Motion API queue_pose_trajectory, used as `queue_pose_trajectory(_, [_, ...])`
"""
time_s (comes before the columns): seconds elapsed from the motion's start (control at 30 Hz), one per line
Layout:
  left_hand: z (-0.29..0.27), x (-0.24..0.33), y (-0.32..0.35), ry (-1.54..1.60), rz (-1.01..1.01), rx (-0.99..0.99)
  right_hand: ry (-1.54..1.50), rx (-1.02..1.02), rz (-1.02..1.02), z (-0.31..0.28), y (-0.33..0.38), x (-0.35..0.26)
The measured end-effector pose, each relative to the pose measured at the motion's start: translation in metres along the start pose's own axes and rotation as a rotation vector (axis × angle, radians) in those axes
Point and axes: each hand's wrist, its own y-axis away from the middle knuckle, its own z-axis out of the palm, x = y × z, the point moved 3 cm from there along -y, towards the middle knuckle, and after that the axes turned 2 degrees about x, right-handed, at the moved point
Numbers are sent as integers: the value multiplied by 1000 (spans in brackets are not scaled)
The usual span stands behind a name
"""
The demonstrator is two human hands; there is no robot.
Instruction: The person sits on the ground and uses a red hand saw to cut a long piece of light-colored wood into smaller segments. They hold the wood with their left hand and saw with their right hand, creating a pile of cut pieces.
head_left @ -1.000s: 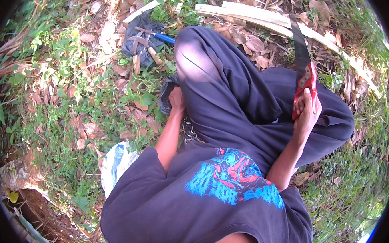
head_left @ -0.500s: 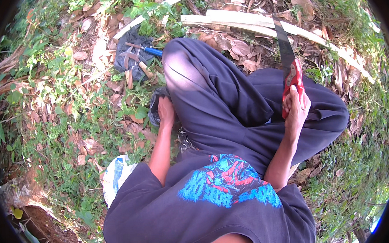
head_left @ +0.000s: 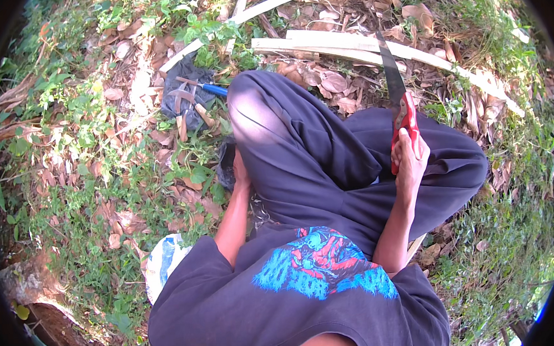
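My right hand (head_left: 411, 160) is wrapped round the red handle of a handsaw (head_left: 395, 77), held over my folded right leg. Its dark blade points up and away, the tip in front of the pale wood strips. Low beside my left thigh, my left hand (head_left: 241, 170) is at a crumpled black plastic bag (head_left: 226, 166); its fingers are mostly hidden between the bag and my leg. Ahead of it, a dark plastic sheet (head_left: 172, 98) bears a tool with a blue handle (head_left: 213, 89) and a few wooden-handled tools (head_left: 185, 107), one with a curved blade.
Long pale wood strips (head_left: 332, 43) lie on dry leaves beyond my legs. Another strip (head_left: 279, 5) slants across the far ground. A white and blue sack (head_left: 162, 262) sits by my left elbow. At the lower left is a brown log or trunk (head_left: 77, 331).
My left hand has slipped further in against my leg, hiding its fingers. The saw in my right hand has shifted slightly left, its blade leaning a little more left.
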Motion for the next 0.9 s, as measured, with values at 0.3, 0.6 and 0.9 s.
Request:
queue_pose_trajectory(0.3, [-5, 18, 12, -31, -115, -12, -18, 12, 21, -2, 0, -1])
queue_pose_trajectory(0.6, [-14, 26, 28, -347, 79, -98, 5, 20, 28, 2, 3, -5])
queue_pose_trajectory(0.9, [-14, 51, 29, -350, 147, -145, -21, 4, 26, -1, 1, -1])
